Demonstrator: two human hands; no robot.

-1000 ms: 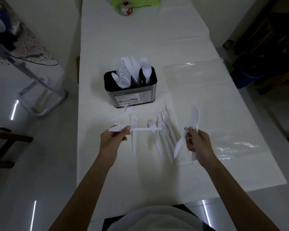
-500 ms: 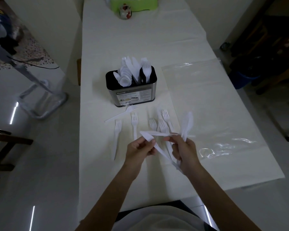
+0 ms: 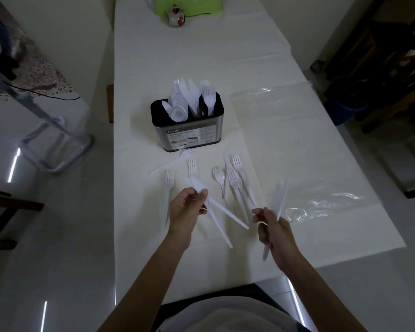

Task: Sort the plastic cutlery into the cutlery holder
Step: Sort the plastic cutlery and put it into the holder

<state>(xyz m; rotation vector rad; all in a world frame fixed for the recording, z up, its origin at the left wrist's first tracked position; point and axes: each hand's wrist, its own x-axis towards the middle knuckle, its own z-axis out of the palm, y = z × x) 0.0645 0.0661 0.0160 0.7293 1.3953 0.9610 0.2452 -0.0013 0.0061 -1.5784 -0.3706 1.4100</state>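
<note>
A steel cutlery holder [image 3: 189,135] with a black rim stands mid-table, with white spoons, knives and forks upright in it. Several white plastic forks [image 3: 236,185] lie on the cloth in front of it. My left hand [image 3: 187,209] grips two white knives [image 3: 222,218] near their blades, handles pointing toward me and to the right. My right hand [image 3: 272,227] holds another white knife or two [image 3: 279,200], blurred, blades pointing up and away.
A clear plastic bag [image 3: 297,149] lies flat on the right half of the white tablecloth [image 3: 201,56]. A green container [image 3: 186,4] and a small jar [image 3: 176,16] stand at the far end. The table's near edge is just below my hands.
My hands came together over the forks, then parted. The left hand now holds two knives instead of one, and the right hand keeps fewer pieces.
</note>
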